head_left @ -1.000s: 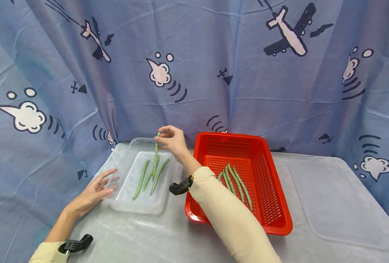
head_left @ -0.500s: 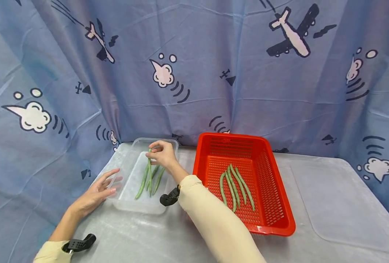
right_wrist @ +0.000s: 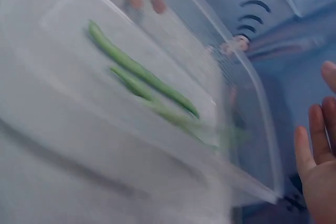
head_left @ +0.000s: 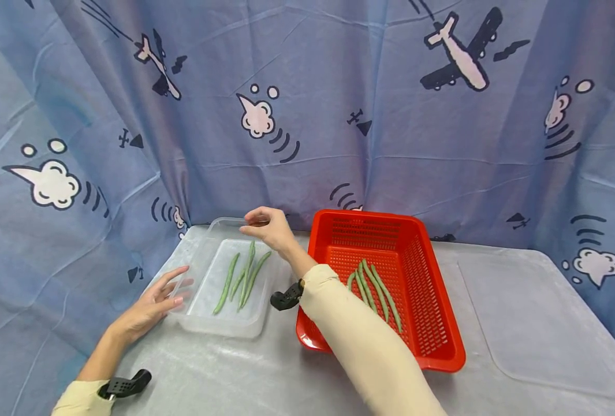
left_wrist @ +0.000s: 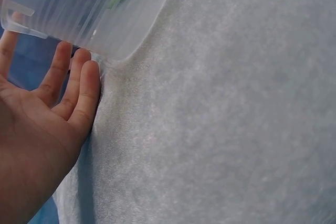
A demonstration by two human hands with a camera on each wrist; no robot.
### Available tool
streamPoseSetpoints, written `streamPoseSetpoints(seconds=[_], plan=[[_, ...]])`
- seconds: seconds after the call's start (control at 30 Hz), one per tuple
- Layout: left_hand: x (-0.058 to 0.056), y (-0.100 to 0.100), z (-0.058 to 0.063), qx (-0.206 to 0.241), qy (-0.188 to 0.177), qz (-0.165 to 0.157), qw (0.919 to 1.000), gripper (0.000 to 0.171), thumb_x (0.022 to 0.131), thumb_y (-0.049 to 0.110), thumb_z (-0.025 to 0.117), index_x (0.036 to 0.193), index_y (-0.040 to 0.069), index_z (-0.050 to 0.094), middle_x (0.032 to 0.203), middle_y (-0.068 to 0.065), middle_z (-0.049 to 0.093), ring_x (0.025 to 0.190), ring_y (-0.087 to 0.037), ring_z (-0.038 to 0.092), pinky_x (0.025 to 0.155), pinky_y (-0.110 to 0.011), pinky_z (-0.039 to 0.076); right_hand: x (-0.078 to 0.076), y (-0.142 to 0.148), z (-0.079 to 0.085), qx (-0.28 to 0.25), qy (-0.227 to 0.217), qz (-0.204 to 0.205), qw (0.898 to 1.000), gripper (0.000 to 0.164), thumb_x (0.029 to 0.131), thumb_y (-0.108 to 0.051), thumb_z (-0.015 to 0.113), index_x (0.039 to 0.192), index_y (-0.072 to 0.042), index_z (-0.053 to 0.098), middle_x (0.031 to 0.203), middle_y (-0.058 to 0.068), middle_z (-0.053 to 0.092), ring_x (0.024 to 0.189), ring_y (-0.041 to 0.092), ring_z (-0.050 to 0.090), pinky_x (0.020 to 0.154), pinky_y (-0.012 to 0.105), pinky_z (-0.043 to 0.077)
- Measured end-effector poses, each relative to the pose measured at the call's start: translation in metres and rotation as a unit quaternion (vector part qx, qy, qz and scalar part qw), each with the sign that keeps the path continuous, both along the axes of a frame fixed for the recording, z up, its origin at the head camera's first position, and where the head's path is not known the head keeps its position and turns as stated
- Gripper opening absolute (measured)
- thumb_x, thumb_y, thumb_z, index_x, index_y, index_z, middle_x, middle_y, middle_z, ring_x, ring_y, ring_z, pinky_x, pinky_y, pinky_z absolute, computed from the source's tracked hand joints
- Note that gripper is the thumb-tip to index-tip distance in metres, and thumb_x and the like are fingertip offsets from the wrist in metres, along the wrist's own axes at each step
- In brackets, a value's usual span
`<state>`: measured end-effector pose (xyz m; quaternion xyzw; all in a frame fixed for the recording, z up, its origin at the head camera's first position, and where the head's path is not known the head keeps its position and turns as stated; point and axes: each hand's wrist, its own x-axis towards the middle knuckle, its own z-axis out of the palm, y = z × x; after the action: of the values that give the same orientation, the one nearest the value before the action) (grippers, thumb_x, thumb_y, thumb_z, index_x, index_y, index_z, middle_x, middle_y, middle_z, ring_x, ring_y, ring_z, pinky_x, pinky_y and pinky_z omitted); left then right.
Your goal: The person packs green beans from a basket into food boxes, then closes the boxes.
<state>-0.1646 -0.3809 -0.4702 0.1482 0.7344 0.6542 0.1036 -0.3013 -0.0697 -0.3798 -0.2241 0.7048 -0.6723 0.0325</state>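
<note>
Several green beans (head_left: 227,283) lie roughly lengthwise in a clear plastic container (head_left: 219,329). My left hand (head_left: 148,312) rests at the container's left side with its fingers spread. In the left wrist view, the fingertips of that hand (left_wrist: 47,114) are at the outer wall. Over the container's far right rim, my right hand (head_left: 273,231) holds nothing, its thumb and fingers apart. The right wrist view has this hand (right_wrist: 321,161) just outside the rim, with the beans (right_wrist: 142,74) inside, partly blurred.
A red perforated basket (head_left: 437,300) stands right of the container, with several more green beans (head_left: 385,297) in it, partly behind my right sleeve. A flat translucent lid (head_left: 536,318) lies at the table's right. A printed blue curtain (head_left: 317,115) hangs behind.
My right hand lowered a green bean into the container, let it go among the others, then rose back toward the far right rim. The left hand stayed by the container's side.
</note>
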Motion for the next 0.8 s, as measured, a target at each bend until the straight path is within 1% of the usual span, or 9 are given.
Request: streamPoseSetpoints(seconds=[0.1, 0.2, 0.27, 0.33, 0.43, 0.57, 0.7, 0.8], plan=[[0.001, 0.001, -0.001, 0.002, -0.003, 0.0, 1.0, 0.065, 0.104, -0.003, 0.049, 0.161, 0.02, 0.027, 0.155, -0.037, 0.018, 0.137, -0.043, 0.035, 0.096, -0.034, 0.047, -0.012, 0.023, 0.006, -0.014, 0.014, -0.006, 1.0, 0.028, 0.084, 0.004, 0.081, 0.108, 0.011, 0.069, 0.096, 0.012, 0.072, 0.087, 0.019, 0.067, 0.08, 0.029, 0.053], [0.001, 0.002, 0.001, 0.001, -0.006, 0.002, 1.0, 0.064, 0.104, -0.001, 0.049, 0.161, 0.022, 0.028, 0.156, -0.036, 0.019, 0.138, -0.044, 0.034, 0.096, -0.034, 0.047, -0.023, 0.055, 0.01, -0.032, 0.014, -0.024, 0.999, 0.028, 0.086, 0.004, 0.079, 0.11, 0.012, 0.068, 0.097, 0.011, 0.072, 0.087, 0.018, 0.067, 0.084, 0.039, 0.055], [0.001, 0.002, 0.001, 0.001, -0.006, 0.001, 1.0, 0.064, 0.104, -0.001, 0.049, 0.161, 0.022, 0.028, 0.156, -0.036, 0.019, 0.138, -0.045, 0.033, 0.097, -0.034, 0.047, -0.029, 0.079, 0.01, -0.044, 0.007, -0.04, 0.998, 0.029, 0.087, 0.004, 0.078, 0.112, 0.014, 0.066, 0.098, 0.013, 0.071, 0.087, 0.018, 0.067, 0.087, 0.045, 0.055], [0.0, 0.001, 0.0, 0.0, -0.008, 0.003, 1.0, 0.064, 0.105, 0.0, 0.049, 0.16, 0.022, 0.029, 0.156, -0.035, 0.019, 0.137, -0.042, 0.034, 0.097, -0.034, 0.047, -0.034, 0.106, 0.007, -0.047, -0.007, -0.057, 0.997, 0.031, 0.088, 0.004, 0.077, 0.114, 0.015, 0.065, 0.101, 0.015, 0.069, 0.088, 0.019, 0.067, 0.089, 0.05, 0.053], [0.0, -0.001, -0.002, 0.003, -0.007, 0.001, 1.0, 0.064, 0.105, -0.001, 0.049, 0.16, 0.021, 0.028, 0.156, -0.037, 0.018, 0.136, -0.036, 0.039, 0.097, -0.034, 0.047, -0.035, 0.144, -0.003, -0.02, -0.029, -0.077, 0.996, 0.035, 0.091, 0.0, 0.076, 0.12, 0.014, 0.062, 0.109, 0.016, 0.066, 0.093, 0.019, 0.066, 0.093, 0.051, 0.051], [-0.001, -0.002, -0.003, 0.009, -0.003, -0.004, 0.9999, 0.064, 0.105, -0.002, 0.048, 0.161, 0.018, 0.027, 0.154, -0.037, 0.018, 0.134, -0.028, 0.044, 0.096, -0.034, 0.047, -0.031, 0.185, -0.023, 0.044, -0.06, -0.088, 0.993, 0.042, 0.093, -0.009, 0.076, 0.127, 0.012, 0.06, 0.118, 0.019, 0.063, 0.101, 0.022, 0.063, 0.098, 0.052, 0.047], [-0.002, -0.002, -0.003, 0.008, -0.005, -0.002, 1.0, 0.064, 0.105, -0.002, 0.048, 0.161, 0.018, 0.027, 0.154, -0.036, 0.021, 0.133, -0.024, 0.046, 0.096, -0.035, 0.048, -0.024, 0.211, -0.04, 0.097, -0.084, -0.091, 0.987, 0.047, 0.094, -0.014, 0.076, 0.129, 0.011, 0.059, 0.12, 0.021, 0.062, 0.106, 0.03, 0.06, 0.1, 0.053, 0.046], [-0.002, -0.002, -0.002, 0.005, -0.011, 0.001, 0.9999, 0.063, 0.105, -0.001, 0.047, 0.161, 0.021, 0.027, 0.155, -0.035, 0.021, 0.132, -0.021, 0.047, 0.095, -0.034, 0.048, -0.02, 0.222, -0.048, 0.133, -0.088, -0.094, 0.983, 0.048, 0.093, -0.018, 0.077, 0.13, 0.009, 0.06, 0.118, 0.021, 0.064, 0.108, 0.038, 0.059, 0.098, 0.051, 0.048]])
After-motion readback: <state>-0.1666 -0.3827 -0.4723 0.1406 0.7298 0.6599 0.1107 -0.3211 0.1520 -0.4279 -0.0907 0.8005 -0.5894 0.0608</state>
